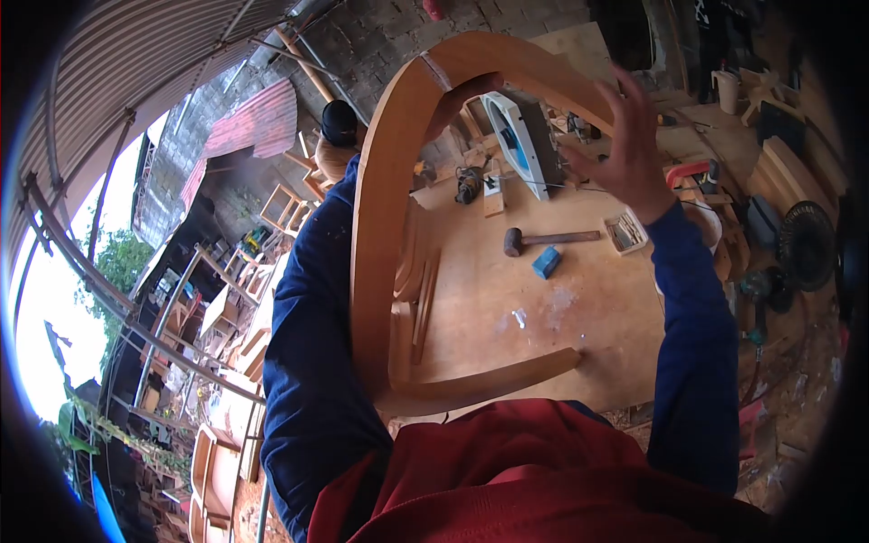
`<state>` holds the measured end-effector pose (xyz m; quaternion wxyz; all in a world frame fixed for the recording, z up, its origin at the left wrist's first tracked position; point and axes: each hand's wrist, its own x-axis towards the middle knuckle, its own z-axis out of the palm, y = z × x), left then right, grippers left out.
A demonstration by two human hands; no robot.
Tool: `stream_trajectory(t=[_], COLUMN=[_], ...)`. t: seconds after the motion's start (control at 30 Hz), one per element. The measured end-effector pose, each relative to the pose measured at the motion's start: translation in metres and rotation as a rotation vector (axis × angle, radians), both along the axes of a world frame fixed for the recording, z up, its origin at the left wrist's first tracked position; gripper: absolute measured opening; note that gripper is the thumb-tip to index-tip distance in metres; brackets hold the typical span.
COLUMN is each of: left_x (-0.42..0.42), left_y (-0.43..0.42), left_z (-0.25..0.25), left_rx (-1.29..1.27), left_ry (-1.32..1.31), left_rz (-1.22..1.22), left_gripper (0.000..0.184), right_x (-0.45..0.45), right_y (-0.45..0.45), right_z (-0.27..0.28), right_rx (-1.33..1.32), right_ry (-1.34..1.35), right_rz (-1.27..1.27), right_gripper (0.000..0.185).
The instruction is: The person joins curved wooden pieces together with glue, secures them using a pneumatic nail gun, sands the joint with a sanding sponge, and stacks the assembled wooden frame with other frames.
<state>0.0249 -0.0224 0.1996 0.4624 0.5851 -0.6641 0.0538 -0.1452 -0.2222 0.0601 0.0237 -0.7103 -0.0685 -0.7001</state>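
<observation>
A large curved wooden frame (369, 208), built of joined pieces, is held up in front of me, with a joint line near its top. My left arm runs behind its long side, and my left hand (460, 98) shows inside the upper bend, closed around the wood; part of the hand is hidden. My right hand (634, 149) is raised by the frame's upper right end, thumb and fingers spread apart. Whether it touches the wood I cannot tell. The frame's lower curved arm (489, 380) reaches across close to my body.
On the wooden worktable (597, 317) lie a mallet (552, 238), a blue block (546, 262), a small tray of bits (625, 232) and a white-and-blue case (516, 145). Power tools (760, 288) sit at right. Another person in a dark cap (339, 124) is beyond the frame.
</observation>
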Motion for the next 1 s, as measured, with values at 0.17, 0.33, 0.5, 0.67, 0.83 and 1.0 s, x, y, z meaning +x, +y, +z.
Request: stream_trajectory(t=[0.17,0.33,0.5,0.67,0.83,1.0], left_x=[-0.020,0.005,0.042,-0.079,-0.138,-0.098], left_y=[-0.015,0.057,0.298,0.335,0.214,0.176], left_z=[0.000,-0.028,-0.246,-0.411,-0.408,-0.448], left_rx=[-0.028,0.376,0.177,-0.200,-0.345,-0.448], left_ry=[-0.004,0.148,0.995,1.336,0.737,0.903], left_rz=[-0.066,-0.088,-0.060,0.254,0.246,0.659], left_gripper=[0.055,0.072,0.071,0.075,0.079,0.079], right_x=[0.019,-0.004,-0.023,-0.028,-0.048,-0.042], right_y=[-0.056,-0.068,-0.088,-0.093,-0.112,-0.078], right_z=[0.057,0.058,0.042,0.031,0.047,0.036], right_rx=[0.090,0.202,0.158,0.182,0.034,-0.125], right_ry=[0.286,0.530,0.385,0.278,0.539,0.384], right_rz=[0.196,0.305,0.225,0.148,-0.478,-0.077], right_gripper=[0.086,0.066,0.064,0.064,0.059,0.055])
